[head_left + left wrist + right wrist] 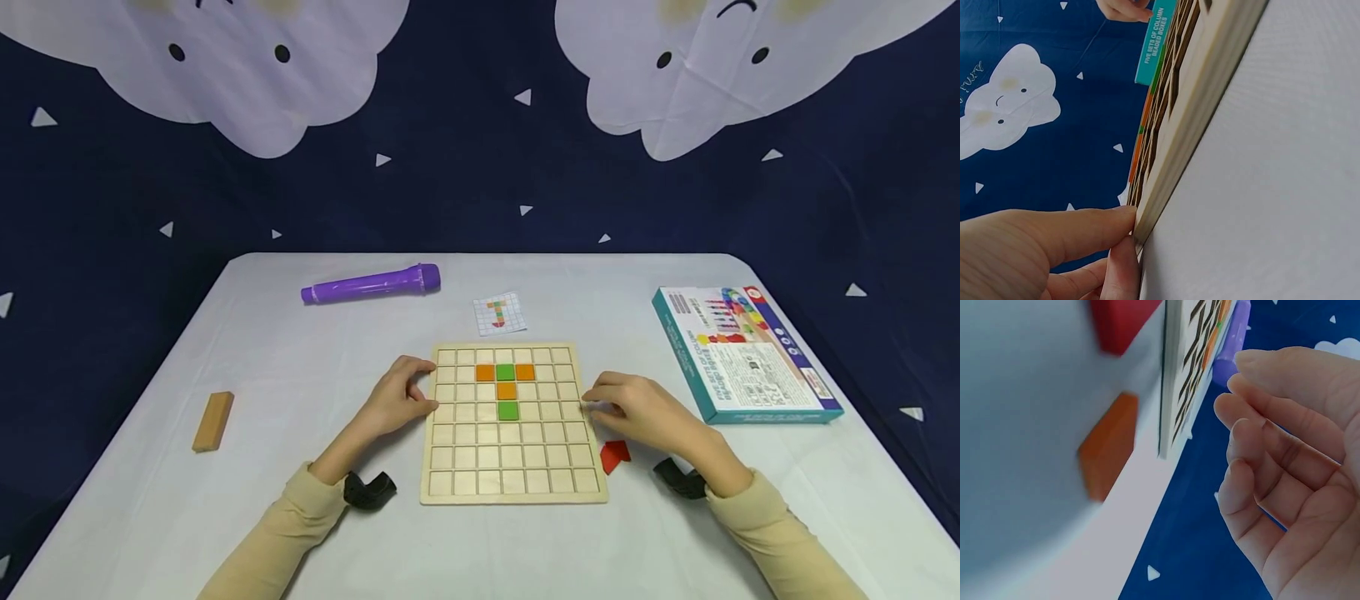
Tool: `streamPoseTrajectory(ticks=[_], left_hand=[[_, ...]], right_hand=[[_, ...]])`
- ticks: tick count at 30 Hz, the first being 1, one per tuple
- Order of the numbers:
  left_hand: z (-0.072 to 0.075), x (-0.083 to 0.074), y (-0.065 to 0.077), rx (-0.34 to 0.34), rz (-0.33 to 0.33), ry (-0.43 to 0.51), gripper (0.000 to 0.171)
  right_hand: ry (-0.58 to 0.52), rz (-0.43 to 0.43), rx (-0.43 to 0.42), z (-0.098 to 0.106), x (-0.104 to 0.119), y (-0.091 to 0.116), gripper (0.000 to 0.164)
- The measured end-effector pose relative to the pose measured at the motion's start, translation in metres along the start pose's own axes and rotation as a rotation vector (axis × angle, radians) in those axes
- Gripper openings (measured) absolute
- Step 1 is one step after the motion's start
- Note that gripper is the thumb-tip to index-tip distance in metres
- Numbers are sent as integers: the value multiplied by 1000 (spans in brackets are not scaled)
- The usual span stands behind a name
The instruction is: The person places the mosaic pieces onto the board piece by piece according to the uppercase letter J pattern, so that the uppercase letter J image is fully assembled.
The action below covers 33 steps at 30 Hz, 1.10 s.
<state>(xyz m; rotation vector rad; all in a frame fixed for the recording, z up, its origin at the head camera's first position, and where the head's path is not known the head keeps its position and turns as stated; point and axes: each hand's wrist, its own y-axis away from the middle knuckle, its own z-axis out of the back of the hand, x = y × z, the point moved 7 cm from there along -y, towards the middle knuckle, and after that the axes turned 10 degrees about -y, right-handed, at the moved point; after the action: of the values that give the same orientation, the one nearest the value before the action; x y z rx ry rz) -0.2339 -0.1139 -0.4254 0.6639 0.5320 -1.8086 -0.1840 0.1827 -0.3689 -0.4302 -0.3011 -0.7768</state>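
Observation:
A square wooden grid board (pixel 467 458) lies flat in the middle of the table. Orange tiles (pixel 485 372) and green tiles (pixel 507 411) fill a T-shaped part of its upper cells. My left hand (pixel 393 396) is at the board's left edge, thumb and index fingertips touching it some way apart; the left wrist view shows the thumb (pixel 1094 228) against the board's corner. Beside the right edge is my right hand (pixel 633 406), its fingers (pixel 1244 434) loosely bent with nothing between them. Red pieces (pixel 615 456) lie on the table just below that hand.
Behind the board lies a small card (pixel 500 314) printed with a coloured grid figure. A purple toy microphone (pixel 371 285) is at the back left, a wooden block (pixel 213 422) at the far left. A teal-edged box (pixel 750 358) occupies the right side.

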Motion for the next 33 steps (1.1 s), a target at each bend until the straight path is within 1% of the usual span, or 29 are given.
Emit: streamPoseTrajectory(ticks=[6, 12, 18, 26, 33], left_hand=[[2, 0, 0, -11, -5, -2, 56], [1, 0, 1, -1, 7, 10, 56], [2, 0, -1, 3, 5, 5, 56], [4, 2, 0, 4, 9, -11, 55], [1, 0, -1, 9, 13, -8, 56]], right_hand=[[28, -41, -7, 5, -9, 10, 17], [43, -111, 10, 8, -21, 22, 19], [51, -157, 44, 7, -30, 27, 22], [27, -251, 115, 1, -37, 30, 26], [38, -253, 112, 5, -38, 33, 24]])
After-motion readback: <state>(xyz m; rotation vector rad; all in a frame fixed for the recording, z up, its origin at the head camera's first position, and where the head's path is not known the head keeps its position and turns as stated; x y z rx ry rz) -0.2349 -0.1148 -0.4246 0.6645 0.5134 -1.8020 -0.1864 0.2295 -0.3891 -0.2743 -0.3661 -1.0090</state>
